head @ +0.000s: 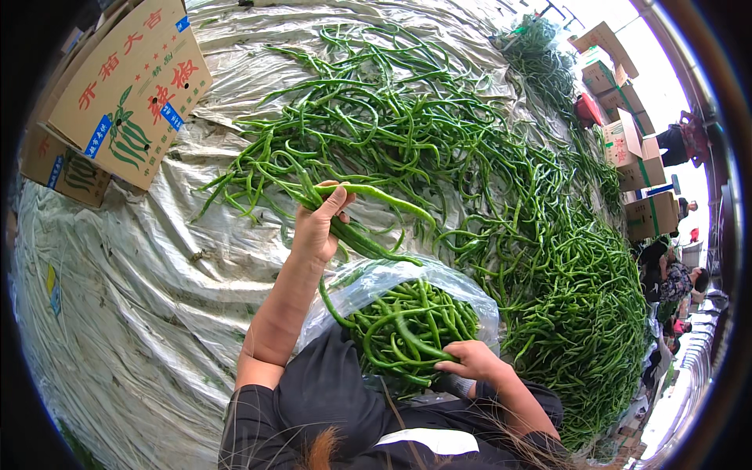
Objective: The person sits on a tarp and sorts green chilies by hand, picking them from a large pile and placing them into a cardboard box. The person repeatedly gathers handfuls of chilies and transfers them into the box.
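My left hand (320,226), raised over the sheet, grips a small bunch of long green chili peppers (367,244) that stick out on both sides of the fist. Between my legs sits a clear plastic bag (484,302), its mouth open, filled with green peppers (405,317). At the bag's near right side, my right hand (473,359) pinches the end of a long green pepper (420,343) lying over the others. Beyond the bag, long peppers (388,117) are spread loosely on the sheet.
A wrinkled pale plastic sheet (176,276) covers the ground. Dense pepper heaps lie at right (581,317) and far right (537,59). Printed cardboard boxes (135,94) stand at upper left, with more boxes (652,214) along the right. A person (678,282) is beyond the heap.
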`<move>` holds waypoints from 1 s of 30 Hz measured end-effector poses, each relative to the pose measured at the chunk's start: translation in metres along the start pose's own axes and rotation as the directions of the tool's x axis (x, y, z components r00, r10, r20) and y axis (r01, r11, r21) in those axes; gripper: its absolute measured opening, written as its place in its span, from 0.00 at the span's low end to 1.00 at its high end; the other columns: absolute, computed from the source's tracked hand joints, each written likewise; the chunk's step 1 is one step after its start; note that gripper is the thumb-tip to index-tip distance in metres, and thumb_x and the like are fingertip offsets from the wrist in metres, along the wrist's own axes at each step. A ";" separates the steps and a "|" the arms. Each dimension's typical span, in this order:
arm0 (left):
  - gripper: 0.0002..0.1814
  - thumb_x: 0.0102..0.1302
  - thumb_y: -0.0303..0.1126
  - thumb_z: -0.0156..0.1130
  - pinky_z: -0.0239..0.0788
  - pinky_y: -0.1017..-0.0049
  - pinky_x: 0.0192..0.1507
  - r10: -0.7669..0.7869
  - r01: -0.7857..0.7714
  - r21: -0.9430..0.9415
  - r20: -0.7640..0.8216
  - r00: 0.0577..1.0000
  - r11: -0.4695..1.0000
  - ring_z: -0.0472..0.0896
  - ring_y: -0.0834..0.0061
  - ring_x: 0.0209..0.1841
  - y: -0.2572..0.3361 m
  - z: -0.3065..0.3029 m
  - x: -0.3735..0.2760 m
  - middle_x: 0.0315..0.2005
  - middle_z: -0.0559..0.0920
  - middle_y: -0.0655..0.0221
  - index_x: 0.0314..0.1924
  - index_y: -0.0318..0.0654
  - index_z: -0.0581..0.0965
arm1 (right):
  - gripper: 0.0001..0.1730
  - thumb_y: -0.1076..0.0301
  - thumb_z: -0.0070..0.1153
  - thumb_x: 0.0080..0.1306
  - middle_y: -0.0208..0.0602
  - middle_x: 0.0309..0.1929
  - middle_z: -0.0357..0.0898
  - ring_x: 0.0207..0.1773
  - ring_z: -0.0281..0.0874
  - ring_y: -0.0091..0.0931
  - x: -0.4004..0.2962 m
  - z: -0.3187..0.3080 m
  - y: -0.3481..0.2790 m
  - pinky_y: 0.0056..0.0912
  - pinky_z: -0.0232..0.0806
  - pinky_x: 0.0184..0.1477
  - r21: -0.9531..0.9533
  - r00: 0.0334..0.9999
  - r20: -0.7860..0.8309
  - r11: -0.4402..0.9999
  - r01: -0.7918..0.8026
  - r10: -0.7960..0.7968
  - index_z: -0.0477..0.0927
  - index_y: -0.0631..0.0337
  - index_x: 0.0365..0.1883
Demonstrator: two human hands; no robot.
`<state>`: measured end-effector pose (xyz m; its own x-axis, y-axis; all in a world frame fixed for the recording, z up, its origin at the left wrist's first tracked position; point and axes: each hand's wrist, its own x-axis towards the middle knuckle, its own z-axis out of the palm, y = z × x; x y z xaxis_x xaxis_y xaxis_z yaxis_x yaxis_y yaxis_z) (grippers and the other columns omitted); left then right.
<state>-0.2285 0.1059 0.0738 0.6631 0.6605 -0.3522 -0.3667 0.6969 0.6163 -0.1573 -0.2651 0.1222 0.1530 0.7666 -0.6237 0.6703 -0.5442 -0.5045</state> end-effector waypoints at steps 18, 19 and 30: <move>0.11 0.68 0.33 0.58 0.73 0.65 0.52 -0.111 0.136 -0.218 0.120 0.987 0.966 0.78 0.71 0.47 -0.012 0.000 0.003 0.41 0.79 0.69 0.49 0.44 0.73 | 0.09 0.71 0.53 0.66 0.45 0.39 0.75 0.40 0.74 0.38 0.206 -0.087 -0.100 0.35 0.67 0.44 0.310 0.683 -0.729 0.867 0.391 -0.047 0.74 0.65 0.42; 0.11 0.68 0.34 0.58 0.72 0.65 0.53 -0.085 0.109 -0.212 0.121 0.989 0.971 0.78 0.71 0.47 -0.013 -0.007 0.007 0.41 0.78 0.69 0.49 0.44 0.73 | 0.12 0.70 0.54 0.65 0.46 0.42 0.73 0.42 0.73 0.39 0.218 -0.082 -0.101 0.37 0.66 0.46 0.377 0.729 -0.683 0.836 0.397 -0.038 0.73 0.65 0.45; 0.16 0.65 0.46 0.62 0.64 0.66 0.60 0.050 -0.031 -0.157 0.119 0.992 0.987 0.72 0.80 0.33 0.014 -0.061 0.034 0.26 0.72 0.77 0.29 0.46 0.69 | 0.22 0.65 0.45 0.67 0.57 0.38 0.77 0.28 0.77 0.51 0.303 -0.063 -0.129 0.55 0.66 0.27 0.052 0.890 -0.285 0.922 0.385 -0.356 0.57 0.65 0.55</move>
<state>-0.2507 0.1552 0.0271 0.7166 0.6569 -0.2344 -0.4854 0.7111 0.5086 -0.1509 0.0590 0.0358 0.1049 0.9730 -0.2055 0.6388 -0.2243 -0.7359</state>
